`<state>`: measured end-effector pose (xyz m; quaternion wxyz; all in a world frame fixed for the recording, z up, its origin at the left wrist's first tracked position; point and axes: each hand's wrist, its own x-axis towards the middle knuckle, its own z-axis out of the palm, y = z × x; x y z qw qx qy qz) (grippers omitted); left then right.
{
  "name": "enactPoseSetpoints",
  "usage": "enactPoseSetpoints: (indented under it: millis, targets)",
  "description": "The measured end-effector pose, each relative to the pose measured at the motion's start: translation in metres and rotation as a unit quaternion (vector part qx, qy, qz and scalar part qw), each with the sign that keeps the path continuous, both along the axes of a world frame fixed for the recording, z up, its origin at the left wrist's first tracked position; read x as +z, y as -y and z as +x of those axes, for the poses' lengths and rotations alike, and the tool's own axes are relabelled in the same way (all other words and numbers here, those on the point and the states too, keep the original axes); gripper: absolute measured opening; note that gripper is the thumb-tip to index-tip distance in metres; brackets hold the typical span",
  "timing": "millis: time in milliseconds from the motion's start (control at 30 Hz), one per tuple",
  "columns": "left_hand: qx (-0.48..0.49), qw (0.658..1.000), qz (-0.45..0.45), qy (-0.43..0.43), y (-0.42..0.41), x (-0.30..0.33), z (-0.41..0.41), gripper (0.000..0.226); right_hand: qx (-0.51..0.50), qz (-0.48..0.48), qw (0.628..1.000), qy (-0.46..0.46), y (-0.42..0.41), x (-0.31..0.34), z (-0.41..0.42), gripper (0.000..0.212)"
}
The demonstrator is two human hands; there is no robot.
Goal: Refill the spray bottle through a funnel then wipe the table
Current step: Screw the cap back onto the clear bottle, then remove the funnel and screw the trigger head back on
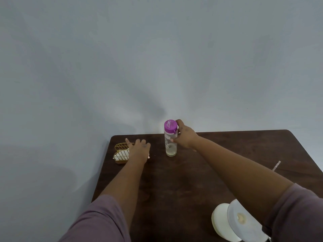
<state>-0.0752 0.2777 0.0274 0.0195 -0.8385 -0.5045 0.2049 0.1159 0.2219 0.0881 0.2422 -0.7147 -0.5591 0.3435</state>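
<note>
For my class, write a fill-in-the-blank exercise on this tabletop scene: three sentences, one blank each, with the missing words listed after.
1. The clear bottle on the dark table has a cap coloured ____.
2. The ____ hand holds the bottle near its top.
3. The left hand reaches over a gold ____ basket at the table's far left corner.

Missing words: purple; right; wire

At frame centre a clear bottle (pixel 170 144) wears a purple cap (pixel 170 126), left of it sits a gold wire rack (pixel 120 151), on a dark brown table (pixel 174 180), against a pale grey wall (pixel 157 58).
</note>
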Motion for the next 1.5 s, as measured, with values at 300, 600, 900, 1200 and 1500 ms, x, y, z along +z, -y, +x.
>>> enactPoseSetpoints:
  millis: [300,600,900,1200,1500]
  targets:
    - [-0.05,0.998,0.004,0.031,0.005,0.005,-0.004,0.074,-0.009,-0.011,1.0,0.012,0.007,0.006,0.001,0.09]
    - [0.154,0.938,0.011,0.309,0.091,0.036,0.02,0.061,-0.077,-0.058,0.994,0.045,0.059,0.036,0.011,0.086]
    - [0.123,0.84,-0.133,0.512,0.198,0.076,0.043,0.027,-0.18,-0.018,0.979,0.098,0.182,0.071,0.02,0.056]
    - [0.209,0.724,-0.308,0.58,0.272,0.073,0.062,0.029,-0.368,0.029,0.929,-0.013,0.296,0.052,0.043,0.039]
    - [0.302,0.643,-0.326,0.623,0.302,0.071,0.085,0.019,-0.258,-0.001,0.965,0.044,0.312,0.023,0.043,0.029]
